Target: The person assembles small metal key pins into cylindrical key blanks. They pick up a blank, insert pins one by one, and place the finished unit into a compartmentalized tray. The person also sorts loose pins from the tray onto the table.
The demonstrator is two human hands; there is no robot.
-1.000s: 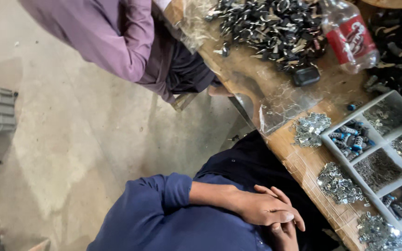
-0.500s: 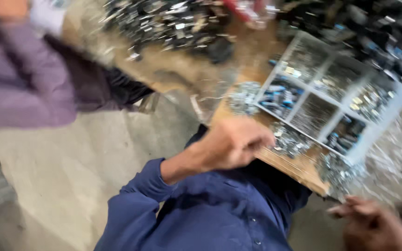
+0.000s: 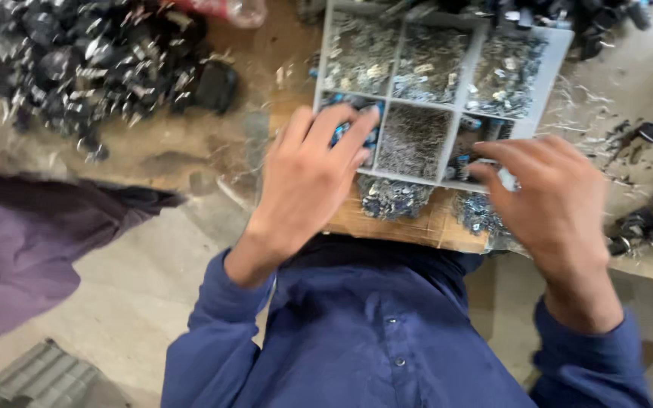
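Note:
A grey divided tray point(image 3: 540, 79) of small metal parts lies on the wooden table point(image 3: 190, 151) in front of me. My left hand point(image 3: 307, 177) reaches over its near left compartment, fingers spread on small blue parts point(image 3: 345, 128). My right hand point(image 3: 553, 200) hovers at the tray's near right corner, fingers extended toward a compartment of dark and blue pieces point(image 3: 466, 151). I cannot see anything held in either hand; the picture is blurred by motion.
A heap of black parts point(image 3: 77, 53) covers the table's left side, more black parts point(image 3: 644, 219) lie at the right. Loose shiny metal pieces point(image 3: 391, 198) sit by the table edge. Another person's purple sleeve point(image 3: 32, 249) is at left, a grey crate point(image 3: 39, 378) on the floor.
The view swung over the table. Both my hands rose from my lap and moved forward onto the divided tray; the tray now lies straight ahead.

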